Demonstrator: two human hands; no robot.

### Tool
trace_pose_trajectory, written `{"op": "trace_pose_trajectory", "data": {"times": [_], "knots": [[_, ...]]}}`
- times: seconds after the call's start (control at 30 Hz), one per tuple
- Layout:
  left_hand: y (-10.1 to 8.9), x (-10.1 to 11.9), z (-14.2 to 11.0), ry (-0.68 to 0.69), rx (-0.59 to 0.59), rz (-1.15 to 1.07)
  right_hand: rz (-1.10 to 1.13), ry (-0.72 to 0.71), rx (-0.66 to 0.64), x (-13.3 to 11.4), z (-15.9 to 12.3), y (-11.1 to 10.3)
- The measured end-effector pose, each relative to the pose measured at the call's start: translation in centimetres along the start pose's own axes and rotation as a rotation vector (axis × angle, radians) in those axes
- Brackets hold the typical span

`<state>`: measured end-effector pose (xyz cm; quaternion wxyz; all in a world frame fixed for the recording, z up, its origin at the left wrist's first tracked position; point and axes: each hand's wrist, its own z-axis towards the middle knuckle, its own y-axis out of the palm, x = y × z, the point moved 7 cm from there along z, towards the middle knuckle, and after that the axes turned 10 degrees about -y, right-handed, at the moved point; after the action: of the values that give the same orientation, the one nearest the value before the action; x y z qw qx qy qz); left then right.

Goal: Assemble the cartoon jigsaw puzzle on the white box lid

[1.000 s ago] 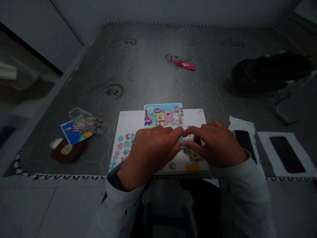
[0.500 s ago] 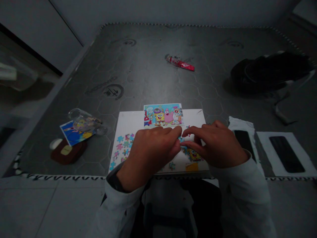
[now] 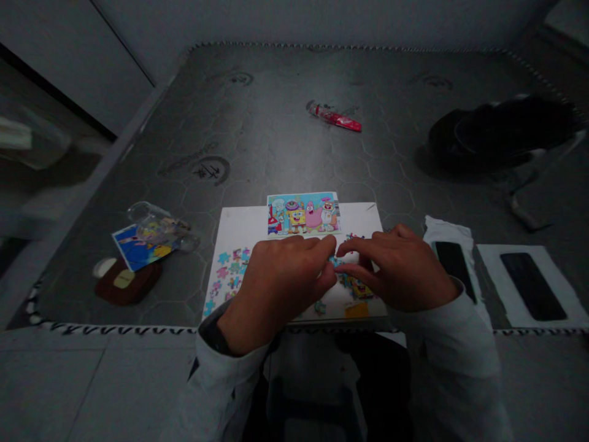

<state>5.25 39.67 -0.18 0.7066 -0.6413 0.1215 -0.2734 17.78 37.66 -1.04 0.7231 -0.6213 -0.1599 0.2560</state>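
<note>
My left hand (image 3: 292,270) is closed, its thumb and forefinger pinching a light-blue jigsaw piece (image 3: 335,261) above the white board (image 3: 243,222). From the other side, the curved forefinger and thumb of my right hand (image 3: 400,264) meet at the same piece; my fingers partly hide it. Several loose jigsaw pieces (image 3: 223,272) lie on the board's left part. Beneath my right hand are joined pieces (image 3: 361,288) with a yellow character, partly covered. A colourful cartoon picture card (image 3: 304,214) rests at the board's back edge.
To the left are a brown case (image 3: 126,288), a blue picture card (image 3: 138,245) and a clear plastic bag (image 3: 159,227). A red tube-like packet (image 3: 338,118) lies further back. Two phones, one a dark phone (image 3: 532,286), and a black bag (image 3: 497,135) are at right.
Hardly anything differs. My right hand has shifted very slightly left, and both hands stay together at the small blue piece.
</note>
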Motion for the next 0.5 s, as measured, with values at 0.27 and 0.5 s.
{"op": "trace_pose_trajectory", "data": {"times": [0.27,0.5], "knots": [[0.26,-0.05,0.02,0.005,-0.012,0.004,-0.004,-0.012,0.023,-0.11,0.17,-0.44],[0.36,-0.27,-0.01,-0.009,-0.025,-0.004,0.008,-0.023,0.015,-0.12,0.14,-0.49]]}}
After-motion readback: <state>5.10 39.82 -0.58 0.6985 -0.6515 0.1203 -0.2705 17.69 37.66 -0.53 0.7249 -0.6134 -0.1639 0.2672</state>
